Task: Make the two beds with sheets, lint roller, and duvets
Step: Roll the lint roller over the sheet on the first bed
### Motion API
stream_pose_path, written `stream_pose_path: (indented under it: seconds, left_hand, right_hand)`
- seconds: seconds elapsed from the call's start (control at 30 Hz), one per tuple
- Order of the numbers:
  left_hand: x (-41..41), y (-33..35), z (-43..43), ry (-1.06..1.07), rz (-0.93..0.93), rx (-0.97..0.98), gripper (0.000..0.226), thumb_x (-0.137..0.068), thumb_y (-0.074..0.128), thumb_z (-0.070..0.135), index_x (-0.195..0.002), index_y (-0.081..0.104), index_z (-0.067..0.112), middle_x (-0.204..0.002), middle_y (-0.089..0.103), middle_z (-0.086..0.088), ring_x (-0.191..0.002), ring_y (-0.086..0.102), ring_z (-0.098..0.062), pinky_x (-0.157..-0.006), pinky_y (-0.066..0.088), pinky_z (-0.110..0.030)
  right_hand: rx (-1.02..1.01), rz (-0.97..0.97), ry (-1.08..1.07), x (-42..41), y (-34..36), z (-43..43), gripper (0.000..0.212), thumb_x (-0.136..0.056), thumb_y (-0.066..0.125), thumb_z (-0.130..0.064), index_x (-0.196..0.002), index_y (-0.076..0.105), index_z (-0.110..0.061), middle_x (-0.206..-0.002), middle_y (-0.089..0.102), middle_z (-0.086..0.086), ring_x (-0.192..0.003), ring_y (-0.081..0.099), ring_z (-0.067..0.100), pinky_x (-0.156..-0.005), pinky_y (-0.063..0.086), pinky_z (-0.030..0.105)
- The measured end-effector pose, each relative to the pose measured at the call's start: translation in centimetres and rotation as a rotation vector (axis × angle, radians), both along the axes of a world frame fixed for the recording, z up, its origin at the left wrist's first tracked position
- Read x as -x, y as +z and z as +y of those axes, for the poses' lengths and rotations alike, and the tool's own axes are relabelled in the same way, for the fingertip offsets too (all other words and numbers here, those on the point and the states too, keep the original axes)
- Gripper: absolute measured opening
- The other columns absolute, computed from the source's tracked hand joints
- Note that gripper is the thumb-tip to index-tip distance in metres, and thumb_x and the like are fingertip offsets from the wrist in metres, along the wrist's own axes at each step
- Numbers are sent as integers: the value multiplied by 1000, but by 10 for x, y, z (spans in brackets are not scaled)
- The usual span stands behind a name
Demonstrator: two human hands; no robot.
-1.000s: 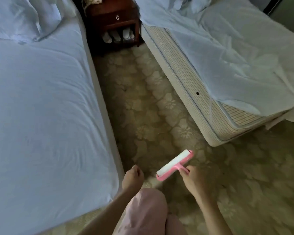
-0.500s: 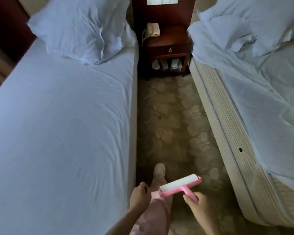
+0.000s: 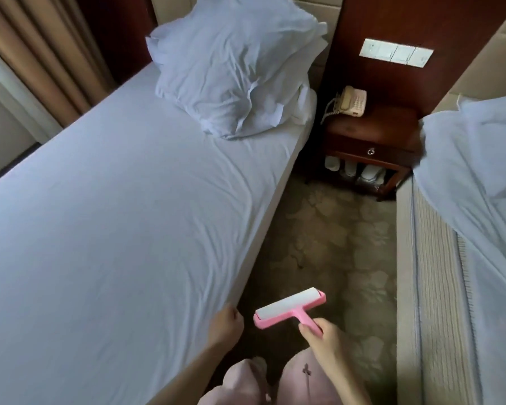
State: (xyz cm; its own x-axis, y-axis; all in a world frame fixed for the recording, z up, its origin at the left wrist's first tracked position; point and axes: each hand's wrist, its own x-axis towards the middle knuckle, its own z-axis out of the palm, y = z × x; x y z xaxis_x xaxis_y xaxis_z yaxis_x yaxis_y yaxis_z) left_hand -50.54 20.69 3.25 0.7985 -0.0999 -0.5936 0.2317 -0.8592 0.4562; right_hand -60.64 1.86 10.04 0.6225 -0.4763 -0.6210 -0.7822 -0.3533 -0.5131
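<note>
Between the two beds, above the carpet (image 3: 333, 229), the pink lint roller (image 3: 289, 308) is held by its handle in the closed grip of the right hand (image 3: 325, 338), while the left hand (image 3: 227, 323) is seen loosely curled and empty just beside the edge of the left bed (image 3: 270, 206). Since the fitted sheet (image 3: 114, 214) on it is already drawn fairly smooth, fresh creases could be dragged into it if the sticky roll were pressed too hard. On the right bed (image 3: 433, 273) the loose sheet (image 3: 485, 200) is seen rumpled with the mattress side bare, so lint could be missed if rolling were begun there before spreading.
</note>
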Motion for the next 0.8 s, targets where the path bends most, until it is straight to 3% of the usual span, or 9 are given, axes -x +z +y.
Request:
stream_pose_path:
  seconds: [0.07, 0.1, 0.2, 0.3, 0.43, 0.57, 0.67, 0.73, 0.8]
  left_hand:
    - [-14, -4, -25, 47, 30, 20, 17, -89, 46, 18, -73, 46, 21, -73, 54, 5, -73, 53, -14, -65, 41, -31]
    - [-24, -8, -40, 58, 41, 28, 18, -89, 47, 18, -72, 46, 21, -72, 53, 6, -72, 52, -13, -62, 39, -28]
    - [-62, -15, -99, 29, 74, 25, 17, -91, 46, 18, -74, 46, 21, -76, 56, 6, -74, 53, -11, -59, 37, -21]
    - [-112, -23, -177, 8, 108, -3, 16, -91, 46, 19, -75, 48, 21, -83, 62, 3, -80, 58, -14, -68, 45, -26]
    - [-184, -5, -298, -42, 109, 6, 21, -90, 46, 19, -70, 44, 22, -82, 59, 3, -78, 55, -15, -63, 40, -25]
    - [-257, 9, -415, -9, 128, 139, 17, -88, 47, 15, -71, 51, 17, -79, 67, -2, -71, 62, -18, -65, 50, -31]
    - [-303, 18, -480, -9, 111, 207, 20, -85, 45, 16, -70, 58, 19, -71, 68, 1, -67, 63, -18, -65, 55, -33]
    - [-315, 24, -501, -43, 157, 210, 23, -83, 44, 21, -66, 59, 27, -65, 66, 8, -61, 62, -6, -56, 50, -22]
    - [-335, 33, -521, -134, 199, 157, 18, -89, 44, 27, -74, 54, 31, -69, 60, 9, -69, 58, -4, -61, 46, -17]
  right_hand:
    - [61, 25, 10, -24, -9, -28, 24, -82, 56, -51, -76, 63, -28, -78, 63, -5, -79, 62, 16, -78, 51, 33]
    - [90, 35, 26, -38, -11, -44, 25, -81, 54, -54, -80, 64, -32, -85, 63, -7, -82, 62, 16, -82, 50, 31]
    - [78, -4, 55, -89, -4, -97, 28, -91, 55, -42, -103, 67, -21, -85, 61, -5, -68, 54, 4, -60, 39, 7]
    - [17, -28, -48, -134, -14, -173, 25, -91, 57, -35, -105, 65, -15, -83, 63, -4, -62, 52, -1, -50, 36, 3]
    - [-13, -16, -67, -204, 2, -303, 17, -91, 56, -32, -79, 61, -21, -68, 59, -5, -61, 54, 6, -52, 38, 13]
    - [84, -122, -234, -275, 11, -425, 20, -92, 56, -36, -98, 62, -18, -72, 60, -5, -62, 55, 7, -51, 35, 14]
    - [58, -138, -399, -316, 4, -486, 24, -92, 57, -37, -104, 58, -16, -82, 63, 2, -67, 60, 14, -57, 47, 23]
    - [14, -103, -489, -332, -6, -504, 24, -89, 62, -32, -103, 57, -13, -86, 64, 7, -75, 64, 21, -66, 54, 31]
    - [-51, -29, -568, -347, -23, -516, 25, -84, 67, -28, -99, 57, -10, -80, 62, 8, -69, 63, 23, -63, 52, 32]
